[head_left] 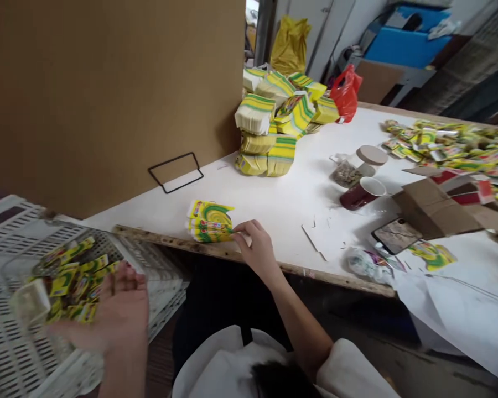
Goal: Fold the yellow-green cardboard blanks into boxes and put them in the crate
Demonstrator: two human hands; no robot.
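My right hand [255,246] pinches the right edge of a yellow-green printed card [211,221], the top one in a small fanned pile near the table's front edge. Palm up, my left hand [118,309] is spread over a white plastic crate [8,276] on the left; it looks slightly blurred and holds nothing I can see. Several yellow-green packets [72,279] lie inside that crate, beside a pale plastic tub [31,303].
Stacked bundles of yellow-green cards [269,121] stand against a tall cardboard panel [120,99]. A black wire frame [176,172] lies before it. Further right are a maroon mug [361,193], a jar [352,168], a phone [397,235], an open carton [440,207] and heaped packets [460,143].
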